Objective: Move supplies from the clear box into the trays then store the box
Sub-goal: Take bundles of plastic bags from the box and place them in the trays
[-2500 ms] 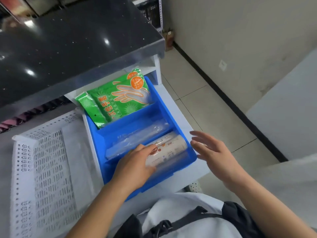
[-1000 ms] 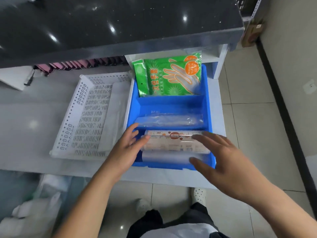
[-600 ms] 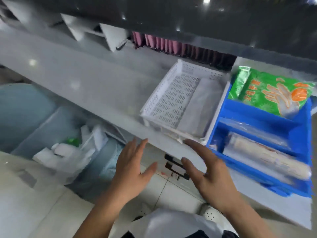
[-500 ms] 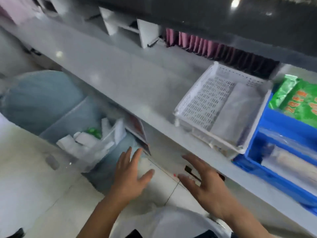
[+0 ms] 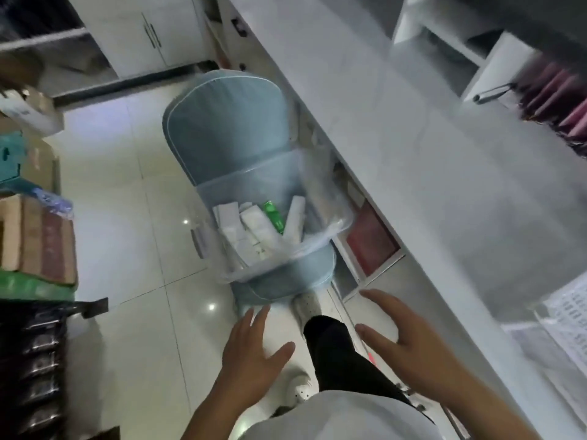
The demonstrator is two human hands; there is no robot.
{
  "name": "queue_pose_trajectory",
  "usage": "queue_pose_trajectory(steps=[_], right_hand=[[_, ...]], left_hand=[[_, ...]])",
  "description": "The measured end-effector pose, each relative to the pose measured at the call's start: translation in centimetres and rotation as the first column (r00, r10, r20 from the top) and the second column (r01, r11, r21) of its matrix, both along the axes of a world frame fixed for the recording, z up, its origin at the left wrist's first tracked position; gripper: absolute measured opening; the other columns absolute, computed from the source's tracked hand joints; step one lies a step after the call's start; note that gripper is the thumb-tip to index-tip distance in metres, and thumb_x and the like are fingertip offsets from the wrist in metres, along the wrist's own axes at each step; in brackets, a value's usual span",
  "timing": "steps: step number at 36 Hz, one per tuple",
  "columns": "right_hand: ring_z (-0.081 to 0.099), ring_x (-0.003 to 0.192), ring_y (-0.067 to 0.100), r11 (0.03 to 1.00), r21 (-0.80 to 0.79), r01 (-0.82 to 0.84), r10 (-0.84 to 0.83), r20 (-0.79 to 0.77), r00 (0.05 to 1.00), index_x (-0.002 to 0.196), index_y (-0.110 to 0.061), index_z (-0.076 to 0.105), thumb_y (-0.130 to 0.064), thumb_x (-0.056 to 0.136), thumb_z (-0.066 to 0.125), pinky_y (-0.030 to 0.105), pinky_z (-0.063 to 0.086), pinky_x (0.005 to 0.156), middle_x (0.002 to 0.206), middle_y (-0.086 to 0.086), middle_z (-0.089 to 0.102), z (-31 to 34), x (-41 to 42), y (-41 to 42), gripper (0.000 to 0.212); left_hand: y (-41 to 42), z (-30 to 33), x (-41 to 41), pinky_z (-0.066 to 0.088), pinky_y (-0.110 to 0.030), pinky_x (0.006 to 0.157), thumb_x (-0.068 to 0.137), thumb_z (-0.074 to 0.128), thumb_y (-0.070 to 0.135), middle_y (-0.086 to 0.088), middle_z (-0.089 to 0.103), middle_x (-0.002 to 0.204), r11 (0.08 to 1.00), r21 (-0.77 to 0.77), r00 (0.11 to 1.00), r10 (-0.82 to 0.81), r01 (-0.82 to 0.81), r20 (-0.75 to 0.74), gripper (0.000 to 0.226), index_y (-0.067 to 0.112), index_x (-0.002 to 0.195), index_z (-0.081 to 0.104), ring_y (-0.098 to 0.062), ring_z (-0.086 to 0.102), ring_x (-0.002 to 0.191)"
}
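- Both hands are empty: the left hand [image 5: 254, 350] and the right hand [image 5: 403, 341] hang with each grip spread, fingers apart, touching nothing.
- Ahead of both grips, well apart from them, stands the clear box [image 5: 270, 217], resting on a pale blue cushioned seat [image 5: 219, 131] that sits on the tiled floor [image 5: 127, 217].
- Inside the box lie several white packets [image 5: 244, 227] heaped at angles and one green packet [image 5: 273, 215] among them; a clear plastic bag [image 5: 333, 214] spills over the box's side nearest the counter.
- To the right of the right grip runs the grey counter [image 5: 444, 185]; just below its edge, ahead of that grip, an open cubby holds something red [image 5: 370, 242], too blurred to identify.
- Far right of the right grip, on the counter, only a corner of a white perforated tray [image 5: 568, 306] shows; its contents cannot be seen.
- Between the two grips, lower down, is the person's dark trouser leg [image 5: 336, 354].
- Far left of the left grip, stacked cartons [image 5: 35, 242] sit at the frame's edge.
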State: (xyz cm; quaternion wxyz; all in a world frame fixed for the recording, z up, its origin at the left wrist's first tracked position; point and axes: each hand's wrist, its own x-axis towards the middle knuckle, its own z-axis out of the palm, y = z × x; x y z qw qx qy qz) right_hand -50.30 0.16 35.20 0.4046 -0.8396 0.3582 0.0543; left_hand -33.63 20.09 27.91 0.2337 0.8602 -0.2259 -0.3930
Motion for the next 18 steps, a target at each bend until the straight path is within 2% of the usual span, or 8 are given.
queue_pose_trajectory(steps=[3,7,10,15,18], right_hand=[[0.035,0.129,-0.007,0.995,0.051,-0.091,0.093,-0.038,0.995,0.143,-0.039,0.040,-0.049,0.091,0.059,0.017,0.027,0.105,0.140,-0.029,0.037,-1.7,5.0,-2.3,0.057],[0.038,0.137,0.006,0.968,0.123,-0.218,0.230,-0.099,0.968,0.147,-0.033,0.037,-0.046,0.092,0.058,0.020,0.030,0.103,0.152,-0.014,0.039,-4.1,12.7,-5.7,0.060],[0.039,0.137,0.010,0.940,0.181,-0.289,0.312,-0.109,0.944,0.147,-0.032,0.038,-0.043,0.092,0.059,0.023,0.032,0.101,0.152,-0.010,0.040,-4.9,18.1,-8.1,0.060],[0.047,0.131,0.016,0.909,0.259,-0.326,0.357,-0.082,0.931,0.143,-0.028,0.044,-0.039,0.093,0.060,0.024,0.035,0.101,0.148,-0.004,0.047,-6.6,25.3,-10.8,0.054],[0.046,0.132,0.020,0.899,0.290,-0.329,0.374,-0.115,0.920,0.140,-0.027,0.048,-0.040,0.093,0.060,0.030,0.035,0.106,0.146,-0.001,0.050,-8.8,28.2,-11.7,0.051]], left_hand=[[0.1,-0.2,2.8,0.014,-0.034,0.122,0.089,0.058,0.056,0.006,0.009,0.165,0.996,0.041,0.997,0.081,-0.080,-0.013,0.081,0.035,0.154,0.015,-0.013,0.005,0.152],[-0.3,-0.6,7.4,0.014,-0.038,0.122,0.089,0.058,0.056,0.004,0.009,0.166,0.968,0.156,0.979,0.202,-0.194,-0.031,0.082,0.034,0.155,0.015,-0.017,0.007,0.152],[-1.8,-0.3,10.8,0.014,-0.037,0.122,0.088,0.060,0.056,0.004,0.014,0.165,0.947,0.196,0.962,0.268,-0.254,-0.048,0.082,0.033,0.154,0.017,-0.017,0.011,0.151],[-5.1,0.8,15.4,0.021,-0.032,0.118,0.091,0.063,0.043,0.010,0.027,0.158,0.918,0.162,0.920,0.380,-0.362,-0.093,0.072,0.033,0.152,0.026,-0.011,0.025,0.145],[-6.4,0.3,17.3,0.023,-0.029,0.115,0.092,0.064,0.036,0.006,0.032,0.157,0.876,0.187,0.884,0.463,-0.445,-0.069,0.069,0.028,0.152,0.030,-0.012,0.030,0.143]])
